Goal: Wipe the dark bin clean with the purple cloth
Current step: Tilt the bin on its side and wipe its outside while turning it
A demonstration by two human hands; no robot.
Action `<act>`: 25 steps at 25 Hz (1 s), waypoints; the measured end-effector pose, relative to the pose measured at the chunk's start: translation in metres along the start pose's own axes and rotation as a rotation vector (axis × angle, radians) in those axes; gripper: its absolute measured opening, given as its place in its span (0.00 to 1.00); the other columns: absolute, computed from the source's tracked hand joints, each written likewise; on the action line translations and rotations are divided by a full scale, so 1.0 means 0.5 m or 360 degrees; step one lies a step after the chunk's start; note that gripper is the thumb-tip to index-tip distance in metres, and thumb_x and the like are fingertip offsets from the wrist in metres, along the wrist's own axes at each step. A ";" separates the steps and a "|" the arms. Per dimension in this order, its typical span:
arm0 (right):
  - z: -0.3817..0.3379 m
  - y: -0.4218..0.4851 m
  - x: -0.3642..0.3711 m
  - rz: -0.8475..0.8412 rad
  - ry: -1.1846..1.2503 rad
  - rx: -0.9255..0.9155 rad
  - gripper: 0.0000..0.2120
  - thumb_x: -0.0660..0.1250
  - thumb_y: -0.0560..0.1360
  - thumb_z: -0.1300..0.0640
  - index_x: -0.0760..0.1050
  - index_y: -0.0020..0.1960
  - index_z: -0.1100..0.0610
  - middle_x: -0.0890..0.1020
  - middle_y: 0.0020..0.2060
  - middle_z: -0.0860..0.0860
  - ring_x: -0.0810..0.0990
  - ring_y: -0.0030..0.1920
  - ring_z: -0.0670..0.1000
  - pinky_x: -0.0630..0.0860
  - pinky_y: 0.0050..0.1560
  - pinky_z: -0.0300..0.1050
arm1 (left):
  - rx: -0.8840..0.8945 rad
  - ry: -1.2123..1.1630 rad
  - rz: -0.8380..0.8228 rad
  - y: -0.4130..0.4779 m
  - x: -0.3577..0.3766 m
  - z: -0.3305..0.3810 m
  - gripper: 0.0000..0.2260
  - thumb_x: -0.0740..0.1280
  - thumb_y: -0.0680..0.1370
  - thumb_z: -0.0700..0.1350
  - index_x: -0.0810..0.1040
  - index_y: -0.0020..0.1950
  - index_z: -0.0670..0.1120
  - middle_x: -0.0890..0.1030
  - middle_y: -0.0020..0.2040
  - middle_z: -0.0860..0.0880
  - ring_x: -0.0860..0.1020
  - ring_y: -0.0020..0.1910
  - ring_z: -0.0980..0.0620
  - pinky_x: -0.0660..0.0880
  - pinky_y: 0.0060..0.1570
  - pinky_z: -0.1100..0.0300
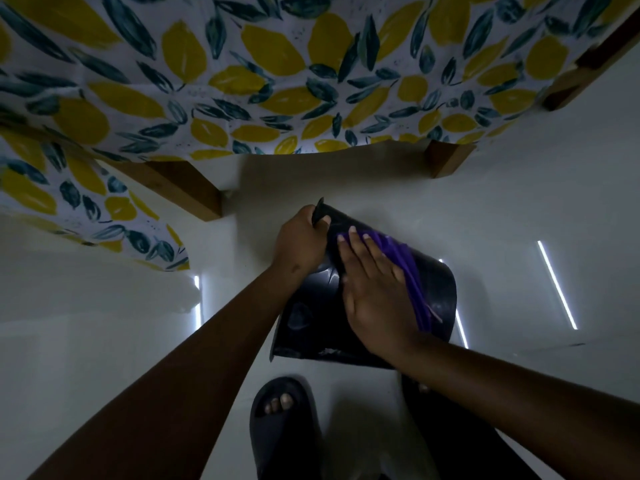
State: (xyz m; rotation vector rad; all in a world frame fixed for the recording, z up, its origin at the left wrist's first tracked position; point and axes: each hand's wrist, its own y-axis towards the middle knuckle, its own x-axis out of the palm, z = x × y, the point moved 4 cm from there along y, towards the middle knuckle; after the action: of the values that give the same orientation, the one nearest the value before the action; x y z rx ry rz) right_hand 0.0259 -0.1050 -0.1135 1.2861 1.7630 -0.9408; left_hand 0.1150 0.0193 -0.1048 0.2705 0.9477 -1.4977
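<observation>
Our slipper (282, 424) bottom centre; left hand (301, 242) clamps dark bin (440, 292) rim, right hand (375, 289), fingers flat together, presses purple cloth (412, 271). Bin likely light, slick; grip rim.

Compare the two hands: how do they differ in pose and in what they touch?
The left hand is curled closed around the rim of the dark bin, while the right hand lies flat with fingers spread. The left hand touches the bin directly; the right hand presses the purple cloth against its side. Both hands are bare and work on the same bin.
</observation>
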 end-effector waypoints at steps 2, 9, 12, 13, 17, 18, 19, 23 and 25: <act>0.042 0.045 -0.013 0.0002 0.0120 0.0044 0.23 0.49 0.82 0.52 0.59 0.77 0.53 0.67 0.74 0.52 0.64 0.74 0.53 0.62 0.72 0.51 | 0.0119 -0.0161 -0.0092 -0.026 -0.005 -0.007 0.13 0.63 0.80 0.46 0.74 0.64 0.46 0.81 0.57 0.48 0.79 0.55 0.51 0.73 0.47 0.69; 0.148 0.100 -0.008 -0.0308 -0.0058 0.0337 0.27 0.46 0.81 0.39 0.58 0.76 0.48 0.63 0.76 0.53 0.60 0.76 0.57 0.58 0.74 0.59 | 0.0207 -0.0292 0.0031 -0.086 -0.009 -0.033 0.16 0.64 0.80 0.48 0.71 0.66 0.46 0.78 0.51 0.56 0.76 0.44 0.65 0.70 0.41 0.82; 0.132 0.074 -0.025 -0.0127 0.0183 0.0367 0.25 0.50 0.82 0.45 0.60 0.76 0.52 0.68 0.74 0.55 0.64 0.74 0.56 0.60 0.74 0.54 | 0.0194 -0.0298 0.0071 -0.071 -0.005 -0.024 0.14 0.64 0.79 0.47 0.72 0.64 0.45 0.79 0.50 0.53 0.77 0.45 0.59 0.72 0.41 0.75; 0.115 0.066 -0.026 -0.0103 0.0212 0.0359 0.25 0.50 0.82 0.46 0.59 0.77 0.53 0.66 0.75 0.55 0.62 0.75 0.55 0.58 0.75 0.52 | 0.0200 -0.0299 0.0073 -0.070 -0.004 -0.023 0.14 0.65 0.79 0.47 0.73 0.64 0.45 0.79 0.49 0.53 0.77 0.45 0.58 0.71 0.41 0.74; 0.041 0.014 -0.010 -0.0052 0.0058 0.0138 0.28 0.47 0.80 0.45 0.53 0.78 0.52 0.59 0.78 0.52 0.55 0.78 0.52 0.52 0.75 0.51 | 0.0209 -0.0263 0.0096 -0.064 -0.008 -0.025 0.13 0.64 0.80 0.46 0.73 0.63 0.45 0.78 0.48 0.54 0.77 0.42 0.61 0.71 0.38 0.77; 0.049 0.017 -0.014 -0.0036 0.0041 0.0111 0.27 0.47 0.80 0.44 0.56 0.78 0.52 0.62 0.77 0.52 0.59 0.77 0.53 0.55 0.74 0.53 | 0.0224 -0.0255 0.0084 -0.064 -0.007 -0.025 0.13 0.64 0.80 0.46 0.73 0.63 0.45 0.78 0.47 0.55 0.76 0.41 0.62 0.71 0.38 0.78; 0.067 0.032 -0.018 -0.0020 0.0022 0.0106 0.26 0.49 0.80 0.44 0.59 0.76 0.51 0.67 0.74 0.52 0.64 0.74 0.54 0.60 0.72 0.54 | 0.0241 -0.0257 0.0065 -0.067 -0.005 -0.026 0.13 0.64 0.80 0.46 0.73 0.63 0.46 0.78 0.48 0.55 0.77 0.42 0.62 0.72 0.40 0.77; 0.121 0.095 -0.013 -0.0051 0.0047 0.0190 0.26 0.49 0.81 0.43 0.64 0.74 0.53 0.74 0.68 0.55 0.72 0.66 0.55 0.69 0.67 0.53 | 0.0227 -0.0290 0.0056 -0.078 -0.004 -0.035 0.13 0.64 0.80 0.46 0.73 0.64 0.46 0.78 0.48 0.56 0.77 0.43 0.62 0.72 0.41 0.77; 0.095 0.076 -0.004 -0.0042 0.0027 0.0153 0.29 0.46 0.80 0.41 0.60 0.76 0.53 0.71 0.71 0.56 0.69 0.70 0.57 0.66 0.71 0.55 | 0.0213 -0.0302 0.0080 -0.074 -0.008 -0.031 0.14 0.65 0.80 0.46 0.73 0.64 0.46 0.78 0.49 0.55 0.77 0.43 0.63 0.72 0.41 0.78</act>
State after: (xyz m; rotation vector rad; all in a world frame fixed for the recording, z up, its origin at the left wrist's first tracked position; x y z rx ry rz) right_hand 0.0698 -0.1391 -0.1383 1.3379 1.7703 -1.0435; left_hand 0.0763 0.0283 -0.0976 0.2419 0.6865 -1.5140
